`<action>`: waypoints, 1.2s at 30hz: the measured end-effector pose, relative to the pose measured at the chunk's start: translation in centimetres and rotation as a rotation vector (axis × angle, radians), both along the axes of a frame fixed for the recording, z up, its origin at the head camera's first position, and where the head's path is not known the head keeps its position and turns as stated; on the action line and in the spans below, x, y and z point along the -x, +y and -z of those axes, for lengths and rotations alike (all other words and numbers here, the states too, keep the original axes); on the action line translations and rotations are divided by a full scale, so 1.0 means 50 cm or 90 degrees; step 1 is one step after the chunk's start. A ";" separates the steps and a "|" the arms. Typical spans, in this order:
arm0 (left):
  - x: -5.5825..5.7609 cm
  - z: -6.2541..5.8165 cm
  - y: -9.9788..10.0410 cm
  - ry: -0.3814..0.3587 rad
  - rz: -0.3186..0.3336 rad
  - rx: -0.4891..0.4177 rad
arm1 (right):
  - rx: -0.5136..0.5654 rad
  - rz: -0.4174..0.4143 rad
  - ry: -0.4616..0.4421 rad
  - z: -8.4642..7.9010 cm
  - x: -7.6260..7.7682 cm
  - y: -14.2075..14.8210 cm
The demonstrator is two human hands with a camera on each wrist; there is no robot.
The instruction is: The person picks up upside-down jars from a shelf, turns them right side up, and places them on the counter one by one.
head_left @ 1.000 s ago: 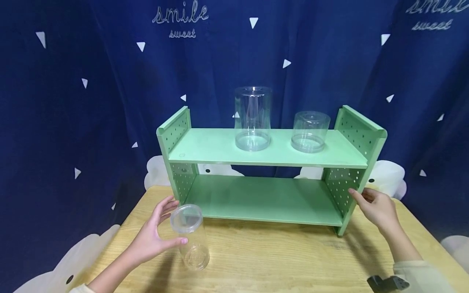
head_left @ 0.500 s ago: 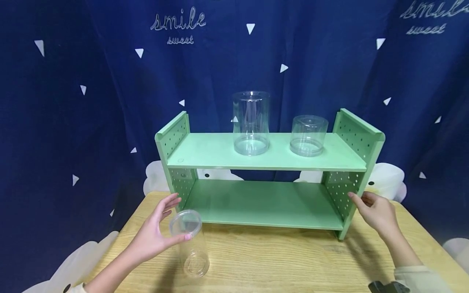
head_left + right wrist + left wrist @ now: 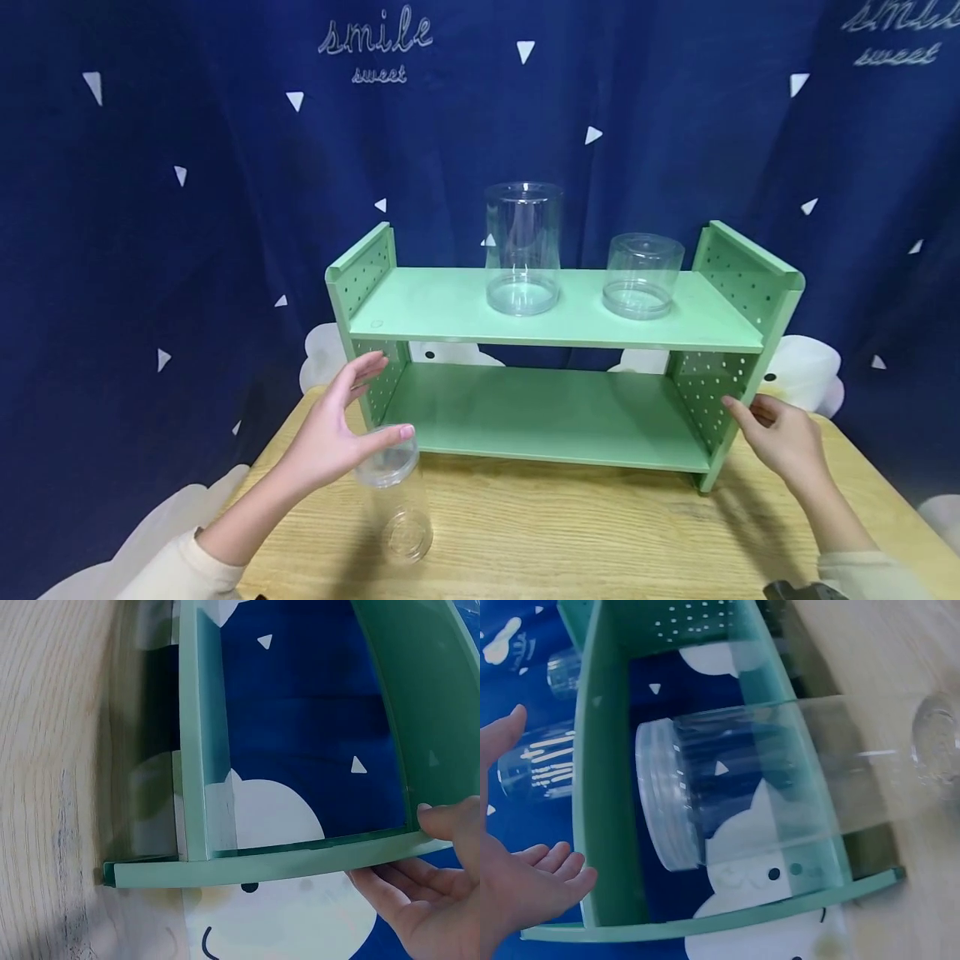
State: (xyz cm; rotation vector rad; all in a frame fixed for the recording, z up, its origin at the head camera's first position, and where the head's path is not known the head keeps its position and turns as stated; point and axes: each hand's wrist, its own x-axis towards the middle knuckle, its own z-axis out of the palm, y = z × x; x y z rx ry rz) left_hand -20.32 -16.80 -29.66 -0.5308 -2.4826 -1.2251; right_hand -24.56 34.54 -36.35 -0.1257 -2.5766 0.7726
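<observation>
The left hand (image 3: 333,429) has been raised, grip apart, so the clear jar (image 3: 407,510) is left unheld, while the green shelf's side panel (image 3: 750,267) is clamped by the right hand (image 3: 783,442).

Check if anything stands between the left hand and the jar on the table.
Nothing visible does. In the left wrist view, a gap separates the left hand from the jar; the shelf stands behind the jar, not between them.
</observation>
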 end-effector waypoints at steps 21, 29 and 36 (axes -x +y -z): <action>0.010 -0.091 0.062 -0.010 -0.001 0.029 | -0.022 -0.003 0.022 0.000 -0.002 -0.005; 0.030 -0.151 0.080 0.021 0.017 0.054 | -0.018 -0.001 0.030 0.002 -0.005 -0.011; 0.041 -0.186 0.097 -0.030 0.034 0.015 | -0.029 -0.002 0.046 0.003 -0.003 -0.006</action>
